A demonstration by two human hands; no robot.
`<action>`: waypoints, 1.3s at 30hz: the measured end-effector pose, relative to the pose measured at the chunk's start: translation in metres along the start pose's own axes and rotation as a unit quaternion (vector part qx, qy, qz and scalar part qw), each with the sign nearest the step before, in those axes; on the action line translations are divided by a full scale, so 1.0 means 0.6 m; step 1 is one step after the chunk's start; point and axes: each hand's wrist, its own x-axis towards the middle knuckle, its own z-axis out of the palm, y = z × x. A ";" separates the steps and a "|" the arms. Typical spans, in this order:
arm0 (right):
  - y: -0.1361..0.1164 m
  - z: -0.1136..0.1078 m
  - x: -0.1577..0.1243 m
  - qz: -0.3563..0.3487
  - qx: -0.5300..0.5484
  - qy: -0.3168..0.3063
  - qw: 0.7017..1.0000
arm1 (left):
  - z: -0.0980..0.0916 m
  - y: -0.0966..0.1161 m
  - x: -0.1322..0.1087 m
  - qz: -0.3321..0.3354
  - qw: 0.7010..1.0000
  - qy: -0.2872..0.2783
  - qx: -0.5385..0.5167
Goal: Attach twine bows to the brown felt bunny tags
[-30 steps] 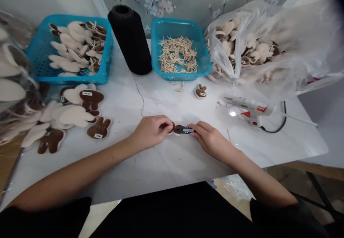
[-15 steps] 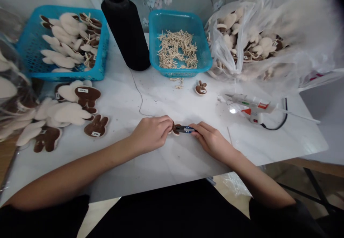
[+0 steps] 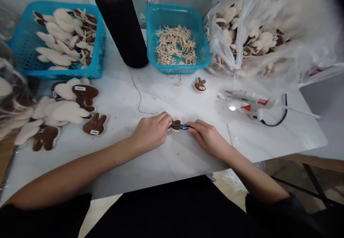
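My left hand [image 3: 152, 131] pinches a small brown plush rabbit piece [image 3: 176, 125] between thumb and fingers. My right hand [image 3: 206, 136] grips small blue-handled thread snips [image 3: 181, 126], whose dark blades reach the rabbit piece at its edge. Part of the piece is hidden by my fingers. Both hands meet near the middle of the white marble-look table [image 3: 172, 166].
A blue basket [image 3: 98, 41] of rabbit pieces, a black thread cone [image 3: 122, 28], a blue tray [image 3: 204, 52] of pale fibres and a plastic bag [image 3: 228, 41] stand behind. A glue gun [image 3: 249, 103] lies right; rabbit pieces [image 3: 67, 111] lie left.
The whole scene has shifted upward and slightly left in view. My hands have drawn a little closer, and the snips now look narrower, turned against the rabbit piece.
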 end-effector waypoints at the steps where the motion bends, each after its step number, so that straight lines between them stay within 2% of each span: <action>1: -0.001 0.000 0.000 0.001 -0.001 -0.001 1.000 | 0.001 0.000 0.000 0.001 1.000 0.001 0.001; 7: -0.007 0.000 0.002 -0.010 -0.036 -0.005 0.999 | 0.002 0.002 -0.001 -0.001 1.000 -0.002 0.001; 14: -0.014 0.003 0.007 -0.053 -0.109 0.007 0.993 | 0.005 0.000 -0.004 -0.001 1.000 0.011 -0.021; 18: -0.013 0.005 0.005 -0.051 -0.107 0.013 0.993 | 0.004 0.001 -0.003 -0.006 0.999 -0.001 -0.043; 22: -0.009 0.004 -0.002 -0.028 -0.066 0.024 0.997 | -0.009 -0.007 0.003 -0.025 0.991 -0.013 -0.129; 26: 0.006 -0.001 -0.010 0.017 -0.029 0.075 0.997 | -0.025 -0.047 0.019 -0.088 0.965 0.033 -0.246; 29: 0.023 -0.001 -0.015 0.044 -0.019 0.096 0.994 | -0.029 -0.087 0.035 -0.139 0.972 0.066 -0.178; 32: 0.031 0.003 -0.018 0.054 -0.008 0.118 0.991 | -0.024 -0.111 0.047 -0.175 0.978 0.061 -0.091; 35: 0.028 0.008 -0.017 0.053 0.012 0.129 0.990 | -0.019 -0.115 0.051 -0.184 0.979 0.064 -0.059; 39: 0.018 0.018 -0.001 0.011 0.020 0.099 0.995 | -0.024 -0.108 0.051 -0.175 0.978 0.080 -0.082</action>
